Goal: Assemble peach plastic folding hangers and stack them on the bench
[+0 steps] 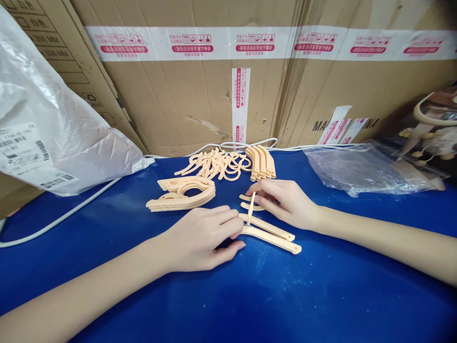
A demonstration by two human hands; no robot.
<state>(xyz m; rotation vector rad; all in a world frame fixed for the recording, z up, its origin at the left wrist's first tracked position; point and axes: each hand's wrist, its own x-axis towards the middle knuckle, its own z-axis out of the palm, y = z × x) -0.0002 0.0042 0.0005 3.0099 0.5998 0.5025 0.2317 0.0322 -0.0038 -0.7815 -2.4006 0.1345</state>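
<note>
My left hand (pixel 207 238) is closed round the near ends of two cream plastic hanger arms (pixel 273 239), which lie side by side on the table and point right. Its fingertips hide where the arms meet. My right hand (pixel 285 200) pinches a thin cream hanger piece (pixel 251 208), seen edge-on and standing upright, its lower end against the arms. Curved cream pieces (pixel 246 206) show just beyond the arms, partly behind the right fingers. Left of these is a stack of folded cream hangers (pixel 182 194).
Behind the hands lie a loose pile of hanger hooks (pixel 214 164) and a row of stacked arms (pixel 262 163). A clear plastic bag (pixel 371 166) is at right, a white parcel bag (pixel 60 124) at left. A white cable (pixel 71 224) runs before large cardboard boxes (pixel 185 95).
</note>
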